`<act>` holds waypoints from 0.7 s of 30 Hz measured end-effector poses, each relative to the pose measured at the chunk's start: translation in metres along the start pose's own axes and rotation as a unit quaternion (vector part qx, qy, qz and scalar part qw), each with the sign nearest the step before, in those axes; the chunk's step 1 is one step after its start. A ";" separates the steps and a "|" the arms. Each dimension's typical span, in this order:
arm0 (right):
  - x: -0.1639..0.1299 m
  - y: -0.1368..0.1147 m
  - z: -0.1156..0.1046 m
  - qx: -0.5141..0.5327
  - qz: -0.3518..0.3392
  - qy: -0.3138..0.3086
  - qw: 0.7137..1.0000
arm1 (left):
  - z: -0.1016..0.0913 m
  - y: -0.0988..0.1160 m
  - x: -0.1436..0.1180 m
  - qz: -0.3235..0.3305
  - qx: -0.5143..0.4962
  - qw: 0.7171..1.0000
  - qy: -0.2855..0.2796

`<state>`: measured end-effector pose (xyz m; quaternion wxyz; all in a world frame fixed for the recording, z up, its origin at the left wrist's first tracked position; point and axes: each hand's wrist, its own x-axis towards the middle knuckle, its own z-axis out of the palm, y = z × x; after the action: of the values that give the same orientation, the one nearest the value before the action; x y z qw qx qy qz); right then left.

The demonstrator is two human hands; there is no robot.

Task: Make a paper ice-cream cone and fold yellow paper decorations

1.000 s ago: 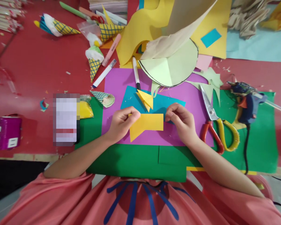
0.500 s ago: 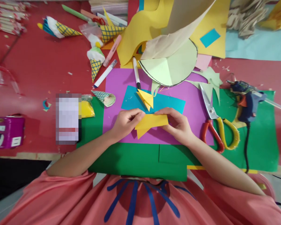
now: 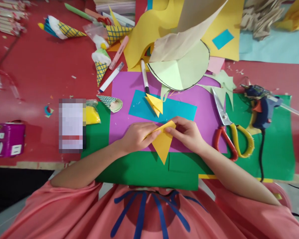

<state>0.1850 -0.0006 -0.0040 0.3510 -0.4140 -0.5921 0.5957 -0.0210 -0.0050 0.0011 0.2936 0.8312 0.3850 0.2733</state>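
A piece of yellow paper (image 3: 162,146) is pinched between both hands over the purple sheet (image 3: 204,132), a pointed part of it hanging toward my body. My left hand (image 3: 139,135) grips its left end, with the thumb along the upper edge. On the upper right corner, my right hand (image 3: 186,132) closes its thumb and fingers. Just beyond the hands, a small folded yellow paper shape (image 3: 154,104) rests on a blue paper strip (image 3: 180,110).
To the right lie scissors (image 3: 224,118) and a blue glue gun (image 3: 262,108). A marker (image 3: 145,78) and a pale green paper disc (image 3: 189,71) lie farther back. Small decorated paper cones (image 3: 101,68) are at the left, near a bag of yellow material (image 3: 92,115). Green sheets (image 3: 144,169) line the front.
The yellow paper has been turned between my hands, its point now reaching lower toward me. Both hands have drawn closer together, with the thumbs now near each other on its upper edge.
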 end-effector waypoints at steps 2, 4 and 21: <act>0.001 0.001 -0.002 0.031 0.001 0.007 1.000 | -0.002 0.001 0.002 -0.026 -0.024 0.999 0.010; 0.001 0.002 -0.004 0.036 -0.002 0.022 0.999 | -0.006 0.002 0.004 -0.072 -0.058 0.996 0.015; 0.008 -0.002 -0.012 0.058 0.013 0.131 0.990 | -0.006 0.000 -0.002 -0.272 -0.276 0.920 0.055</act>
<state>0.1925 0.0115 -0.0026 0.4407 -0.4751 -0.5002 0.5743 -0.0266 -0.0045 0.0046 0.5527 0.5640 0.5210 0.3240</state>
